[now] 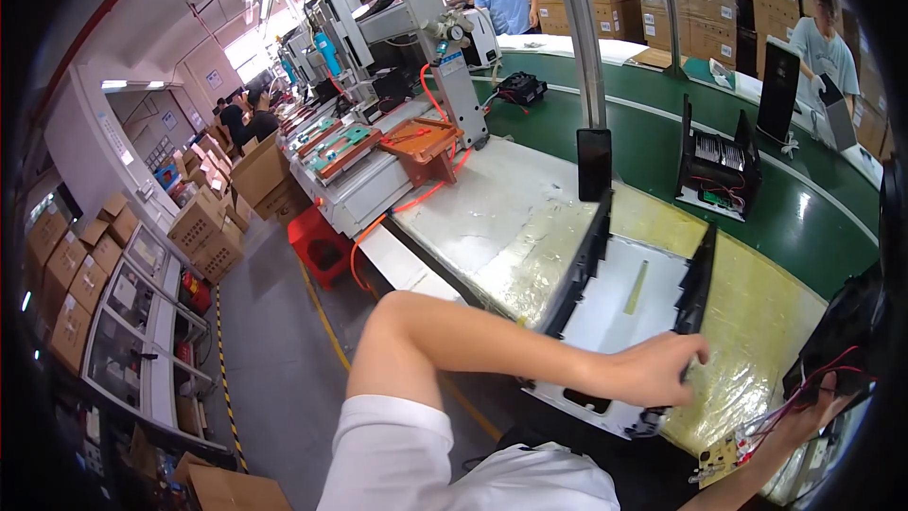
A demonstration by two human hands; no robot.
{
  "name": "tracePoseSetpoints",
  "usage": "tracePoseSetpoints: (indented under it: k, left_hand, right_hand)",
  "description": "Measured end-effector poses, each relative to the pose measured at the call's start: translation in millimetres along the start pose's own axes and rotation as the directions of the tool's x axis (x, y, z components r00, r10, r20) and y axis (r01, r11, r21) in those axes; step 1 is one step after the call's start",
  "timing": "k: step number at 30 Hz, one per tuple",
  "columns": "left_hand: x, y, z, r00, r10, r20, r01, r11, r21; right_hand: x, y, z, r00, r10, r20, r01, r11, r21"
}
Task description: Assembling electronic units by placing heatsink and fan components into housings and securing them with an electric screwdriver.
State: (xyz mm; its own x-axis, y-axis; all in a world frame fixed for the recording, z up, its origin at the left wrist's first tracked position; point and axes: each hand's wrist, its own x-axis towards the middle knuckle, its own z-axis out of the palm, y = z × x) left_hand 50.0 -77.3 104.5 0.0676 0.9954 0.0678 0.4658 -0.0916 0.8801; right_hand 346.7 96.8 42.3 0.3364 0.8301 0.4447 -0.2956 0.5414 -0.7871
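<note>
On the yellow-covered bench in front of me lies an open housing [619, 270] with a white floor and tall black side walls. My left hand [653, 369] reaches across it, its fingers curled over the near end of the right wall. At the right edge my right hand [815, 409] is closed at the lower end of a black part [846, 326] with red and black wires; the grip is partly hidden. A small yellowish circuit board [724, 454] with wires is beside my right forearm.
A dark phone [594, 164] is fixed to the metal post. Beyond it, a green conveyor [813, 194] carries another open black housing [721, 166] and a black fan unit [520, 88]. A press machine [416, 47] stands left, above a red stool [319, 246]. Two people are across the conveyor.
</note>
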Motion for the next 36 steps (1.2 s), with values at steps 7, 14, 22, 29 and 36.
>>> tracePoseSetpoints:
  k: [7, 14, 22, 29, 36]
  left_hand:
    - [114.5, -7.6, 24.1, 0.968, 0.028, 0.248, 0.012, 0.987, -0.161]
    - [73.6, 20.8, -52.2, 0.881, 0.43, -0.197, -0.297, 0.827, 0.478]
    - [40.8, -6.7, 51.7, 0.559, 0.625, -0.546, -0.39, 0.778, 0.492]
    - [38.9, -30.0, 15.6, 0.493, 0.622, -0.608, -0.432, 0.782, 0.45]
    - [21.9, -64.3, -20.6, 0.68, 0.38, -0.628, -0.516, 0.855, -0.041]
  right_hand:
    - [1.7, -77.3, 18.7, 0.98, -0.186, 0.075, 0.198, 0.834, -0.515]
    - [38.0, -107.1, 130.2, 0.623, -0.645, 0.443, 0.747, 0.323, -0.58]
    - [22.6, -119.6, 179.2, 0.485, -0.756, 0.44, 0.801, 0.182, -0.571]
    - [6.6, -135.9, 186.5, 0.505, -0.756, 0.416, 0.829, 0.291, -0.477]
    - [-4.0, -132.0, 196.5, 0.5, -0.691, 0.522, 0.864, 0.438, -0.247]
